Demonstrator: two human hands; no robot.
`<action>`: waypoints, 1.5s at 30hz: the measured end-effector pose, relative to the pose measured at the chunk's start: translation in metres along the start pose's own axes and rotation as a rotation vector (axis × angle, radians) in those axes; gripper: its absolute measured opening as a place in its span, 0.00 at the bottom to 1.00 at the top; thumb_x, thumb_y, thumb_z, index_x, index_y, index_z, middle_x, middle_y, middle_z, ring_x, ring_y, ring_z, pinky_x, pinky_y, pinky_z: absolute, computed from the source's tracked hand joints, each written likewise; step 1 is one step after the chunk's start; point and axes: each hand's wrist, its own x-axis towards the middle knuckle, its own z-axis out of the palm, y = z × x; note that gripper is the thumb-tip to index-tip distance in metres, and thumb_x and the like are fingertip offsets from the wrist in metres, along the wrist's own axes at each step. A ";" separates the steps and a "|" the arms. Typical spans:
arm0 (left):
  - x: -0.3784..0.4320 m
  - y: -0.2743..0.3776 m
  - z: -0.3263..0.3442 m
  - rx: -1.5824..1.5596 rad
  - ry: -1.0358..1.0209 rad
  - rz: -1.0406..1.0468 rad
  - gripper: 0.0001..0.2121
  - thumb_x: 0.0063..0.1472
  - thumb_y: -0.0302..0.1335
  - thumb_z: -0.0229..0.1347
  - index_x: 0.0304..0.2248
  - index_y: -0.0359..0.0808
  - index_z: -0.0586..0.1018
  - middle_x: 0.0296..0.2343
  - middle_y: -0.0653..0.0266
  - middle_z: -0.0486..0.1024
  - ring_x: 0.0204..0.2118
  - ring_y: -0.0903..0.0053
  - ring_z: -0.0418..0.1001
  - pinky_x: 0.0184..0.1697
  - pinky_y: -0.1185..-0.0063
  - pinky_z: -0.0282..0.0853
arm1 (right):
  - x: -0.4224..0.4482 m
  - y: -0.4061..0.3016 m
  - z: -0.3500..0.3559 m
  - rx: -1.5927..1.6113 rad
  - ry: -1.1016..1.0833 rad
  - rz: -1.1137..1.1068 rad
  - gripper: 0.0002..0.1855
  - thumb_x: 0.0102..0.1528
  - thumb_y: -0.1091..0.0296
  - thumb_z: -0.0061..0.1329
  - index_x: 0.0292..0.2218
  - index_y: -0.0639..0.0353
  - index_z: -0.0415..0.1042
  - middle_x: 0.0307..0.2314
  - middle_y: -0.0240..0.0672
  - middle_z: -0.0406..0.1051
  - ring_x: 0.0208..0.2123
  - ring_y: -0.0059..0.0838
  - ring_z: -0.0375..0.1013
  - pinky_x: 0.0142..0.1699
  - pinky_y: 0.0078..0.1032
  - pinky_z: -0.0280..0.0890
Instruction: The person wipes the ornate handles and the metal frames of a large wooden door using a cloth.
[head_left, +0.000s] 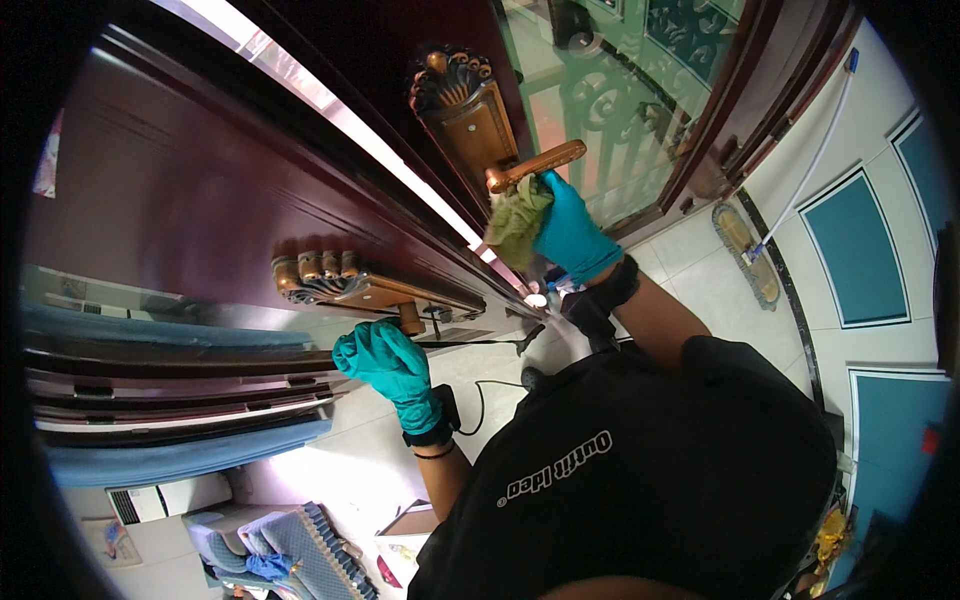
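My right hand (576, 229), in a blue rubber glove, grips a crumpled olive-green cloth (519, 221). The cloth lies just under the bronze-coloured lever handle (536, 165) of the right dark red door, touching its base. Above it is the ornate backplate (472, 124) with a shell-like crest. My left hand (386, 364), in a teal rubber glove, is closed around the lever of the left door's handle (410, 319); most of that lever is hidden by the glove. A key (435, 319) stands in the lock of that door's ornate backplate (367, 289).
Between the left door leaf (187, 157) and the right one runs a bright narrow gap. At right, a flat mop (750, 255) leans on a tiled wall with teal panels (859, 247). A blue quilted sofa (300, 547) and a white air conditioner (176, 495) are lower left.
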 end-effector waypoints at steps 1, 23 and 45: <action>0.000 -0.001 -0.001 -0.003 -0.024 -0.004 0.10 0.60 0.29 0.43 0.20 0.42 0.64 0.20 0.62 0.56 0.29 0.65 0.57 0.37 0.68 0.51 | 0.002 0.005 0.008 0.202 -0.119 0.077 0.26 0.63 0.48 0.34 0.48 0.62 0.67 0.42 0.43 0.69 0.45 0.38 0.69 0.52 0.37 0.65; -0.001 -0.002 0.001 0.014 -0.055 0.002 0.09 0.61 0.29 0.43 0.23 0.39 0.68 0.22 0.63 0.60 0.30 0.65 0.58 0.40 0.67 0.52 | -0.010 -0.035 -0.002 0.005 -0.071 -0.009 0.21 0.65 0.56 0.31 0.49 0.61 0.66 0.42 0.39 0.70 0.43 0.34 0.71 0.51 0.35 0.68; 0.000 0.002 -0.001 0.034 0.011 0.003 0.13 0.64 0.30 0.40 0.22 0.37 0.69 0.21 0.60 0.62 0.29 0.64 0.59 0.39 0.67 0.52 | -0.001 -0.039 0.031 -2.031 -0.030 -1.192 0.23 0.44 0.71 0.57 0.44 0.52 0.74 0.40 0.35 0.71 0.41 0.38 0.70 0.46 0.35 0.66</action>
